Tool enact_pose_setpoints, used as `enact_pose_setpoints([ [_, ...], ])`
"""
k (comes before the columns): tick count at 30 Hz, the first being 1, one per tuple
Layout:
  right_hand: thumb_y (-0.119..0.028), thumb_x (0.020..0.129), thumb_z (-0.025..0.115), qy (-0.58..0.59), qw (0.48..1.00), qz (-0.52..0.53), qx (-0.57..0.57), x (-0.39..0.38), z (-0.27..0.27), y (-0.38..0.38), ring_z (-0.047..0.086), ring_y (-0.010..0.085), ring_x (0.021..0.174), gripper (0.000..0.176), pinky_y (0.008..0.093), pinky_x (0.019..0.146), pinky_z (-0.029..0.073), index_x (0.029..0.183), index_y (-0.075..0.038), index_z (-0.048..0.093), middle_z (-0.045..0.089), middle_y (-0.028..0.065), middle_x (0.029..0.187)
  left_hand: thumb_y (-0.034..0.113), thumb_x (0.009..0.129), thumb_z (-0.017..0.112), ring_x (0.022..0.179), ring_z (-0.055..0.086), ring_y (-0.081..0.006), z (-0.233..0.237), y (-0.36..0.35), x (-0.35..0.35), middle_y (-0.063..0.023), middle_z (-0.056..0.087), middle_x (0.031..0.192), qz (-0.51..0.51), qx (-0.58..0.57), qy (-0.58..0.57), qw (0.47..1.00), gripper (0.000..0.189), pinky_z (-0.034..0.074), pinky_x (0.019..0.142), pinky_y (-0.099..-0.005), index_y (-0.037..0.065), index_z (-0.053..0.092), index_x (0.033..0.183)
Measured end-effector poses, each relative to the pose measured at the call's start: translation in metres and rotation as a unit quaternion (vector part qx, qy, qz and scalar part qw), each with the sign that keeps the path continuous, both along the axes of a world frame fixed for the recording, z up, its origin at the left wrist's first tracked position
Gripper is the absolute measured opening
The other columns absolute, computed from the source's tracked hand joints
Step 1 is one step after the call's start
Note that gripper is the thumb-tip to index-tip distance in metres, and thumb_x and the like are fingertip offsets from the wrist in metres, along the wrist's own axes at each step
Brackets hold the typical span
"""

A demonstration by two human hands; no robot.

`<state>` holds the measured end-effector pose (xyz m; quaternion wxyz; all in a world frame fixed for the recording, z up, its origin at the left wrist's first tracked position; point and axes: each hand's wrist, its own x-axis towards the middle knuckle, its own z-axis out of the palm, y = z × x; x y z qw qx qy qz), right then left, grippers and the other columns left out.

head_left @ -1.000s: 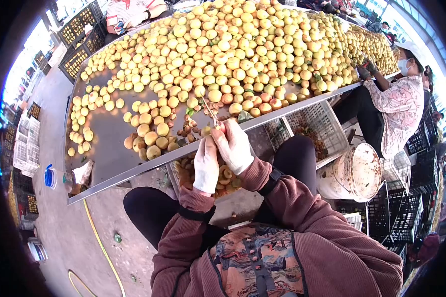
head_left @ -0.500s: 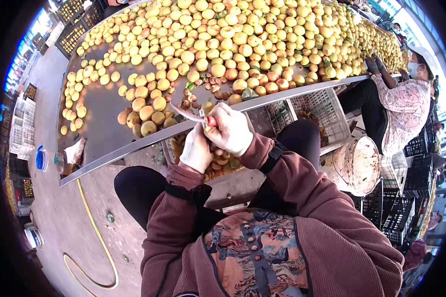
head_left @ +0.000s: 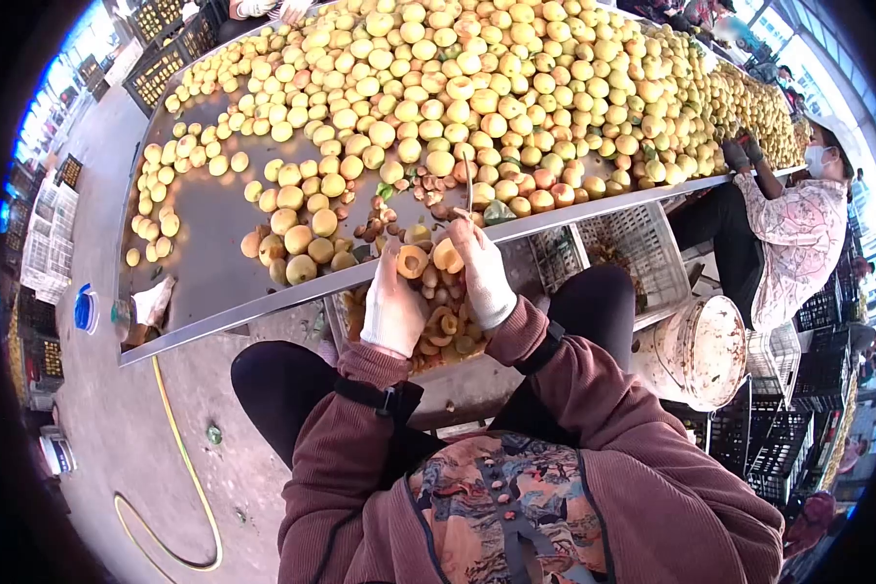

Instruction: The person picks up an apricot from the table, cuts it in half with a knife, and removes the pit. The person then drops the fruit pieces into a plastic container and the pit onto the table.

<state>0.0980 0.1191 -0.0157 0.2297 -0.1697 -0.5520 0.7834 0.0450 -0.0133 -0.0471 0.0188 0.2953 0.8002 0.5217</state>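
My left hand point(head_left: 395, 304), in a white glove, holds an opened fruit half point(head_left: 412, 261) with its hollow facing up. Close beside it, my gloved right hand point(head_left: 481, 272) has the other fruit half point(head_left: 447, 256) at its fingers. A thin curved knife point(head_left: 469, 183) rises from the right hand over the table edge; its handle is hidden. Below both hands is a crate holding cut fruit halves point(head_left: 442, 327). Several pits and brown pieces point(head_left: 428, 185) lie on the table just beyond the hands.
Yellow fruit point(head_left: 516, 88) is heaped on the metal table point(head_left: 214, 229), whose raised rim point(head_left: 263, 304) crosses before me. On the right are a crate point(head_left: 652, 238), a stained bucket point(head_left: 706, 350) and a seated co-worker point(head_left: 798, 224). A yellow hose point(head_left: 180, 438) lies on the floor at left.
My hands have moved apart from their closed grip on the fruit, which is now in two halves. The blade has swung from pointing left to pointing up. The view has shifted slightly.
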Motion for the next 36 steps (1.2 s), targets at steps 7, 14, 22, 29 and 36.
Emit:
enact_pose_setpoints([
  [7,-0.025,0.099,0.053,-0.103,0.922,0.015,0.373,0.001,-0.014,0.012,0.045,0.0048,0.066,0.022,0.018,0.062,0.039,0.092,-0.004,0.054,0.052,-0.004,0.075,0.03,0.103,0.036,0.069,0.052,-0.0151,0.025,-0.002,0.0,-0.0087,0.058,0.095,-0.101,0.313,-0.329,0.885,0.038,0.047,0.061,-0.0285,0.0,0.047,0.123],
  [14,-0.028,0.1,0.053,0.091,0.996,-0.006,0.01,-0.012,0.043,-0.005,0.042,0.0072,0.051,0.023,0.0205,0.049,0.034,0.086,-0.011,0.049,0.045,-0.003,0.066,0.022,0.104,0.038,0.08,0.06,-0.017,0.014,0.0,0.007,-0.0105,0.06,0.101,0.003,0.091,0.058,0.994,0.033,0.051,0.071,-0.0267,-0.001,0.047,0.125],
  [22,-0.022,0.099,0.051,0.101,0.991,-0.03,-0.087,-0.034,0.054,-0.021,0.033,0.005,0.045,0.031,0.0228,0.04,0.024,0.073,-0.01,0.04,0.038,-0.0044,0.057,0.007,0.095,0.048,0.122,0.052,-0.0385,-0.005,-0.003,0.005,-0.0264,0.05,0.133,-0.055,0.0,0.038,0.998,0.053,0.044,0.101,-0.0407,-0.007,0.03,0.143],
  [29,-0.019,0.099,0.051,0.089,0.984,-0.04,-0.147,-0.051,0.048,-0.033,0.029,0.0065,0.039,0.035,0.0234,0.037,0.022,0.066,-0.012,0.04,0.036,-0.0041,0.051,0.002,0.091,0.047,0.107,0.059,-0.0404,0.01,0.008,-0.012,-0.0257,0.058,0.118,-0.084,0.065,-0.139,0.985,0.048,0.049,0.087,-0.0419,-0.004,0.036,0.137],
  [36,-0.033,0.101,0.047,0.13,0.961,0.004,-0.245,-0.08,0.044,-0.022,0.021,0.0064,0.042,0.043,0.0235,0.039,0.017,0.065,-0.016,0.032,0.024,-0.0071,0.052,-0.002,0.083,0.054,0.094,0.06,-0.043,0.021,0.005,-0.032,-0.0246,0.059,0.1,-0.049,0.05,0.052,0.996,0.049,0.05,0.075,-0.0432,-0.001,0.037,0.13],
])
